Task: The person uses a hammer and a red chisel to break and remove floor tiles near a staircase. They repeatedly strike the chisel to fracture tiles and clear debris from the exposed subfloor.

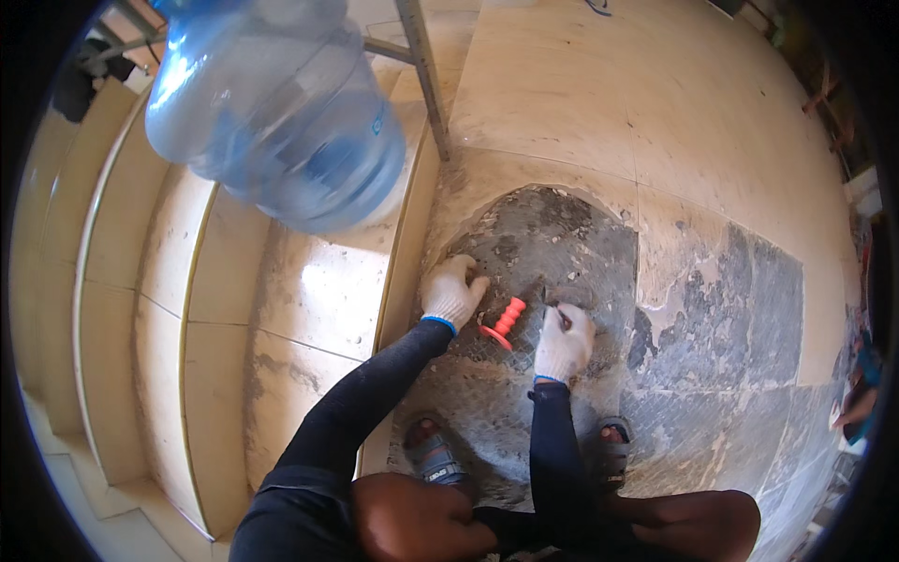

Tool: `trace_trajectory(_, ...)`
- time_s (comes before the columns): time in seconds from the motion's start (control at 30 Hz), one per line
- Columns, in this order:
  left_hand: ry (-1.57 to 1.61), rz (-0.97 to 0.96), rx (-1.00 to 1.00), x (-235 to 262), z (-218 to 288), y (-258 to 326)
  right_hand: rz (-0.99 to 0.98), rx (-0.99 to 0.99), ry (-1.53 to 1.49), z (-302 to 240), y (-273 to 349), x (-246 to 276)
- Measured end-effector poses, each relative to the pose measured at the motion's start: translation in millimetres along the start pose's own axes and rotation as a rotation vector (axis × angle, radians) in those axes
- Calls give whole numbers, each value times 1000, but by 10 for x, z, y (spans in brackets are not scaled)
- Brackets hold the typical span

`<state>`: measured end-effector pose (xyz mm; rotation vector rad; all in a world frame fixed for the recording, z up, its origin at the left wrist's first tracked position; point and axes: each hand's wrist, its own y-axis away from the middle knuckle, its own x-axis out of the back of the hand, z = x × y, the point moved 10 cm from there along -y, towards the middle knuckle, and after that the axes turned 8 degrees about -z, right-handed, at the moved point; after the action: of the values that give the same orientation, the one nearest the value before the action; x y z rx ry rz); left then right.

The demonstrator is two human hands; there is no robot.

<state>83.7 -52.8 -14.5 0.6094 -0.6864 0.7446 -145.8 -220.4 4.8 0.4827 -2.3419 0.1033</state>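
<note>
Both my hands wear white knitted gloves with blue cuffs. My left hand (452, 290) is low over the dark, rough patch of floor (599, 253), beside the step's edge; its fingers are loosely bent, thumb apart, and nothing shows in them. Between my hands, an orange-red ribbed grip with a round guard (507, 323), like that of a guarded chisel, lies tilted, touched by neither hand. My right hand (565, 345) is closed, just right of the grip. Something dark shows at its fingers, and a small brownish block-like shape (569, 296) is just beyond; I cannot make out what it holds.
Tiled steps (300, 281) rise along the left. A large clear blue water bottle (281, 122) hangs over them in the upper left, next to a metal frame leg (426, 80). Beige tiles (552, 94) surround the broken patch. My sandalled feet (438, 454) flank my right forearm.
</note>
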Motion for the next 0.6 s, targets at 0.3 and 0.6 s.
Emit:
trace_trajectory(0.3,168,549,-413,1580,603,284,-348,393,86,-1127,-629,-1480)
trace_trajectory(0.6,-100,433,-145,1959,9,379,-252,648,363,-1590,-738,-1933)
